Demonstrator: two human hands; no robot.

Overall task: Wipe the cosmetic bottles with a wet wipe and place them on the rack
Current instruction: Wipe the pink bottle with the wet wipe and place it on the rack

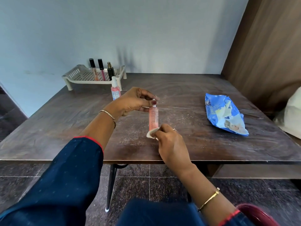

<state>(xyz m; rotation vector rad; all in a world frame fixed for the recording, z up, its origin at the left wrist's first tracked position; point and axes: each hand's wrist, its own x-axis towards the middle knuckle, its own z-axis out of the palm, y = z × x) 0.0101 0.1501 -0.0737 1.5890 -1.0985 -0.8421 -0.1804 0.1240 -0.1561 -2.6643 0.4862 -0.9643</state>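
Note:
My left hand (133, 101) pinches the cap end of a slim pink cosmetic bottle (153, 117), holding it upright over the middle of the table. My right hand (170, 144) presses a folded white wet wipe (151, 133) against the bottle's bottom end. A beige perforated rack (81, 75) stands at the table's back left, with two lip gloss tubes (98, 70) and a small dark perfume bottle (110, 70) upright on it. Another pink spray bottle (115, 89) stands on the table just in front of the rack.
A blue wet wipe packet (224, 111) lies open on the right of the dark wooden table (65, 124). A wood-panelled wall rises at the right, and a pale object (291, 115) sits at the right edge. Tiled floor shows below the table's front edge.

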